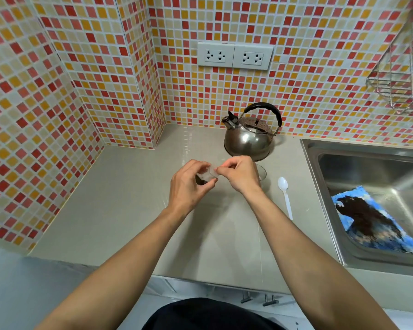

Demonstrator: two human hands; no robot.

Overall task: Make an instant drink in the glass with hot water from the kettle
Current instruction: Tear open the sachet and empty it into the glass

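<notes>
Both hands meet above the grey counter (119,210). My left hand (188,184) grips a small clear plastic packet (207,174) with dark powder at its bottom. My right hand (240,173) pinches the packet's top edge. Behind my right hand stands a clear glass (261,172), mostly hidden, with only its right side showing. A steel kettle (248,136) with a black handle sits just beyond it near the tiled wall. A white plastic spoon (285,196) lies on the counter to the right of the glass.
A steel sink (367,163) fills the right side and holds a blue, dark-stained cloth (372,222). Two double sockets (235,55) are on the mosaic wall above the kettle. A wire rack (401,84) hangs at the upper right. The wall corner juts out at the left.
</notes>
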